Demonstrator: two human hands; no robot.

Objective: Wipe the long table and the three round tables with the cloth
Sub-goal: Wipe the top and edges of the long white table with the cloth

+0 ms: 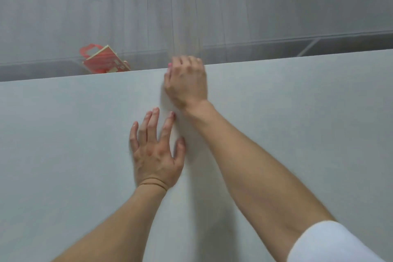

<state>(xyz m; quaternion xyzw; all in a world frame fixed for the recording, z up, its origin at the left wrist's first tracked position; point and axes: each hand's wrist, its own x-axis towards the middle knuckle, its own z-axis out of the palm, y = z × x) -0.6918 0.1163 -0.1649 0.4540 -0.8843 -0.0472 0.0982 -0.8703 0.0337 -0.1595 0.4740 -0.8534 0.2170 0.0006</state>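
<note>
The long table [297, 112] has a pale grey top that fills the lower part of the view. My left hand [156, 153] lies flat on it with fingers spread, near the middle. My right hand [187, 78] is blurred at the table's far edge, its fingers curled downward. A small bright pink sliver, apparently the cloth [170, 65], peeks out at the left of those fingers; the rest is hidden under the hand. No round table is in view.
Beyond the far edge, a red and cream paper box with a handle [104, 59] sits low on the left. A pale grey curtain or wall [191, 6] hangs behind. A white bar [308, 48] slants at the back right.
</note>
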